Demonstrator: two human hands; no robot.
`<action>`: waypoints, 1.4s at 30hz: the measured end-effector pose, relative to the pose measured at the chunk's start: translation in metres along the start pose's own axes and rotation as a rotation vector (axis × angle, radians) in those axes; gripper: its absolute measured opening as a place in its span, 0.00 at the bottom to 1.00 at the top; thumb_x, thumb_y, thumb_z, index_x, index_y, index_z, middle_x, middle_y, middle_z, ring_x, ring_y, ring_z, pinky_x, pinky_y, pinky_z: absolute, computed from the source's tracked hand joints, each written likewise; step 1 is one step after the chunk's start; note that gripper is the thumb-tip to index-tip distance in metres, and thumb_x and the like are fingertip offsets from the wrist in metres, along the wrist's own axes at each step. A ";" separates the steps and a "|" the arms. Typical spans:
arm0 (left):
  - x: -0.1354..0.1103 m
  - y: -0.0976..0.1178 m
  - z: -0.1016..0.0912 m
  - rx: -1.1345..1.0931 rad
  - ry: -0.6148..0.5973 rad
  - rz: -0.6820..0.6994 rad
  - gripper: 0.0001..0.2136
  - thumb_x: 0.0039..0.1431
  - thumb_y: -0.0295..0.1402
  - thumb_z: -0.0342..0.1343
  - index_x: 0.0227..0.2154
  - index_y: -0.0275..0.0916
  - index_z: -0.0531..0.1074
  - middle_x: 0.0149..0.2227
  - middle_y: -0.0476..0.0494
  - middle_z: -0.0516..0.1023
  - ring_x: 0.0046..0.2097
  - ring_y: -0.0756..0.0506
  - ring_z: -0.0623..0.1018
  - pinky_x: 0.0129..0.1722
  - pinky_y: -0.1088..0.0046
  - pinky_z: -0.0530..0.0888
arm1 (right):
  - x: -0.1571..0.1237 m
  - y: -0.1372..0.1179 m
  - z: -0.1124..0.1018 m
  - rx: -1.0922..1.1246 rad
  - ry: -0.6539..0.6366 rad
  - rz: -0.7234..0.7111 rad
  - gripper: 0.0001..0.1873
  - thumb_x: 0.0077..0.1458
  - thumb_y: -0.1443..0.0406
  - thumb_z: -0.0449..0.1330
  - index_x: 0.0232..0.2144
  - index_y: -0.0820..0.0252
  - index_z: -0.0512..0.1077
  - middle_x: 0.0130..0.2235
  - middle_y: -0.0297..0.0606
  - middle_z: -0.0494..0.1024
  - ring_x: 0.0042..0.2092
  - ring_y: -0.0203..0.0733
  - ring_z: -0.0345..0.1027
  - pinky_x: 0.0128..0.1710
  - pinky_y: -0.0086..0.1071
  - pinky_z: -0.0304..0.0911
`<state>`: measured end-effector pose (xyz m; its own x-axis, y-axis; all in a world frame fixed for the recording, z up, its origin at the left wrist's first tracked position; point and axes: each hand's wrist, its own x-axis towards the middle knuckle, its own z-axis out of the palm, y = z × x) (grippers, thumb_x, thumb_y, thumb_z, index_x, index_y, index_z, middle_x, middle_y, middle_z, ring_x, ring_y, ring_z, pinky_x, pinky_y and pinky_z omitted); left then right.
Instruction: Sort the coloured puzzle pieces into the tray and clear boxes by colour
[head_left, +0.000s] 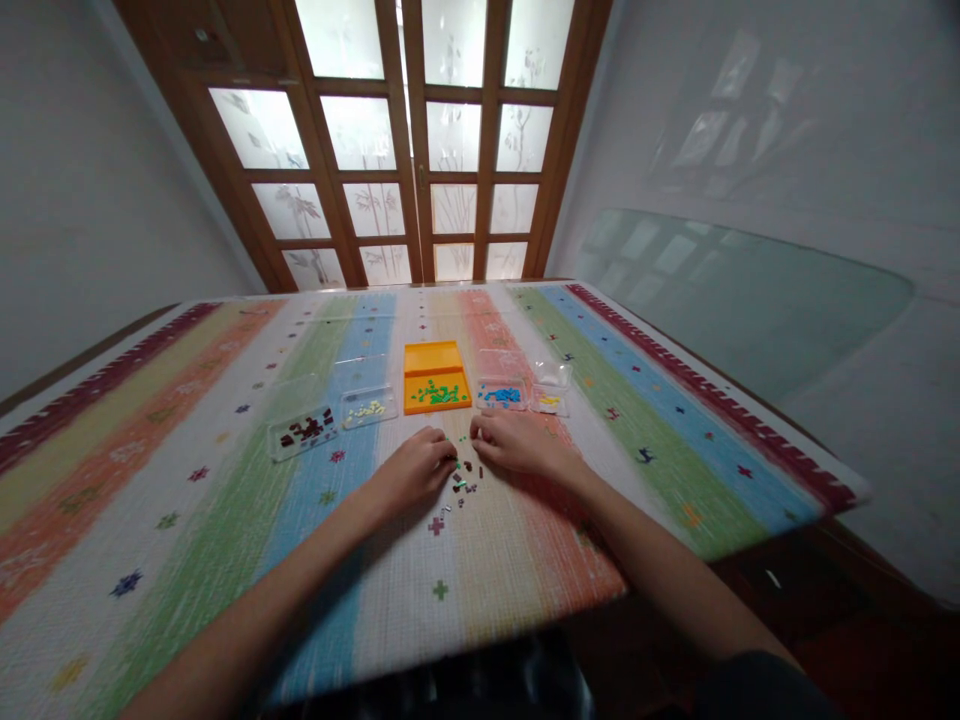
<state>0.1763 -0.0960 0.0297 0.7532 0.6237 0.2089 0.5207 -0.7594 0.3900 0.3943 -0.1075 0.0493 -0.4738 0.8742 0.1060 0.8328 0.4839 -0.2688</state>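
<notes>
My left hand (426, 462) rests on the striped tablecloth with its fingers curled together, beside a loose scatter of small pieces (460, 484) in brown, green and grey. Across from it, my right hand (511, 440) is closed too, thumb and fingers pinched near a few tiny green bits. Whatever either hand holds is too small or hidden to make out. Just beyond the hands lies an orange case (435, 356), its lid folded back, with many small green pieces (439, 391) inside.
Left of the case are a clear box with dark brown pieces (307, 429) and a clear box with pale yellow pieces (366, 411). To its right are boxes with blue pieces (501, 395) and yellow pieces (550, 400). A glass-paned wooden door (415, 150) stands behind the table.
</notes>
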 end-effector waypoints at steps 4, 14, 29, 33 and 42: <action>-0.006 0.001 -0.008 -0.079 -0.037 0.033 0.06 0.64 0.28 0.54 0.37 0.38 0.76 0.35 0.43 0.76 0.38 0.45 0.75 0.41 0.67 0.73 | -0.001 0.001 0.001 -0.007 -0.002 -0.003 0.06 0.61 0.70 0.58 0.35 0.61 0.75 0.37 0.42 0.79 0.38 0.41 0.68 0.36 0.32 0.55; -0.005 0.006 -0.003 0.071 -0.150 0.153 0.09 0.64 0.23 0.51 0.38 0.37 0.76 0.37 0.41 0.76 0.38 0.45 0.75 0.39 0.70 0.73 | 0.001 0.002 0.002 -0.017 -0.020 -0.003 0.06 0.61 0.70 0.57 0.36 0.61 0.75 0.38 0.42 0.78 0.38 0.41 0.68 0.36 0.32 0.55; 0.001 0.014 0.005 0.317 -0.152 0.197 0.09 0.64 0.21 0.48 0.35 0.36 0.72 0.36 0.42 0.76 0.39 0.44 0.76 0.42 0.68 0.75 | 0.000 -0.002 -0.003 -0.040 -0.043 0.015 0.06 0.61 0.69 0.56 0.35 0.61 0.73 0.38 0.42 0.79 0.38 0.42 0.67 0.37 0.32 0.54; -0.005 0.004 -0.013 0.265 -0.095 0.142 0.08 0.67 0.26 0.47 0.36 0.36 0.72 0.36 0.42 0.76 0.38 0.46 0.76 0.41 0.69 0.75 | 0.001 -0.002 -0.002 -0.025 -0.044 0.003 0.06 0.61 0.70 0.56 0.34 0.61 0.73 0.37 0.42 0.78 0.38 0.42 0.68 0.37 0.32 0.55; -0.058 -0.073 -0.100 0.242 0.145 -0.167 0.15 0.66 0.39 0.45 0.38 0.38 0.74 0.38 0.38 0.79 0.39 0.41 0.78 0.43 0.62 0.75 | 0.000 0.000 0.000 -0.018 -0.030 -0.007 0.05 0.61 0.70 0.56 0.35 0.60 0.73 0.39 0.44 0.79 0.37 0.42 0.69 0.36 0.32 0.56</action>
<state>0.0544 -0.0581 0.0788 0.5935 0.7499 0.2921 0.7256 -0.6556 0.2089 0.3943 -0.1075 0.0496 -0.4876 0.8695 0.0787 0.8344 0.4907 -0.2510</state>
